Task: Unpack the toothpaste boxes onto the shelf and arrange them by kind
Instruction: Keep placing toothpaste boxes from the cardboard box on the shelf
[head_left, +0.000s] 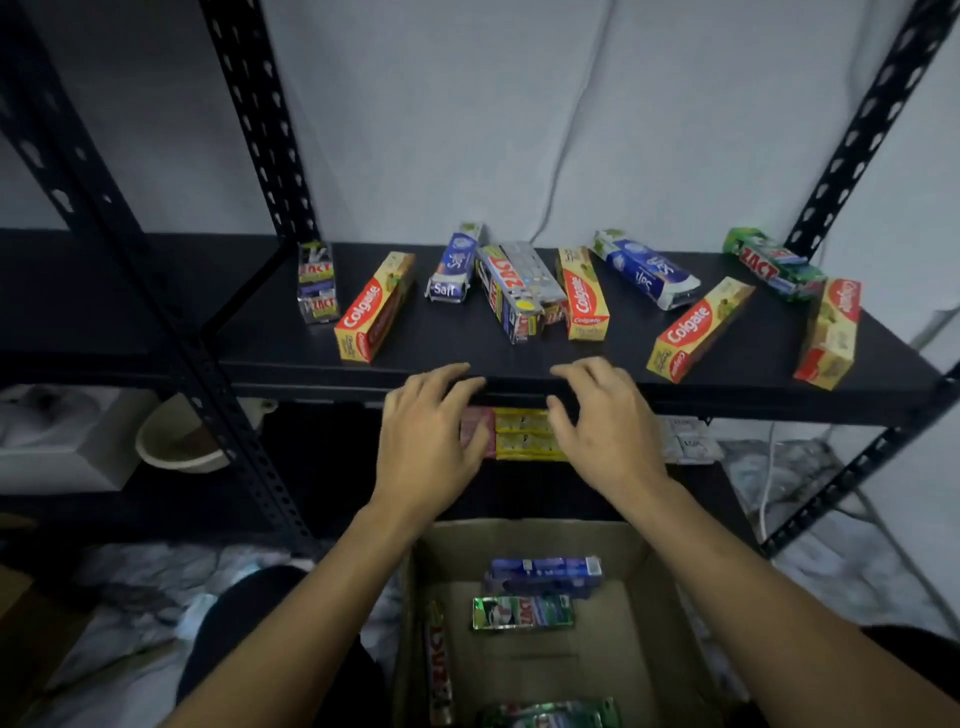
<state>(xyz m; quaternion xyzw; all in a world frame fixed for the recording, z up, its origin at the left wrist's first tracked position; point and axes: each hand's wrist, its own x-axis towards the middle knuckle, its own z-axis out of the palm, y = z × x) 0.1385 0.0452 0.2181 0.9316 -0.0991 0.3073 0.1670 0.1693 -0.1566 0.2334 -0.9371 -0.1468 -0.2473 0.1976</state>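
Observation:
Several toothpaste boxes lie scattered and unsorted on the black shelf (291, 343): red-and-yellow Colgate boxes (375, 306) (698, 329), blue Saff boxes (453, 270) (647, 270), silver Zact boxes (317, 283) (511, 291) and a green Zact box (774, 265). My left hand (431, 441) and my right hand (605, 426) hover side by side at the shelf's front edge, fingers relaxed, holding nothing. Below them an open cardboard carton (649, 623) holds a blue box (545, 571), a green Zact box (522, 613) and several others.
Black slotted uprights (260, 119) (872, 119) frame the shelf. The lower shelf carries yellow and pink packets (522, 434) and white packs (688, 441). A beige bowl (176, 441) sits on the lower left shelf. A white wall stands behind.

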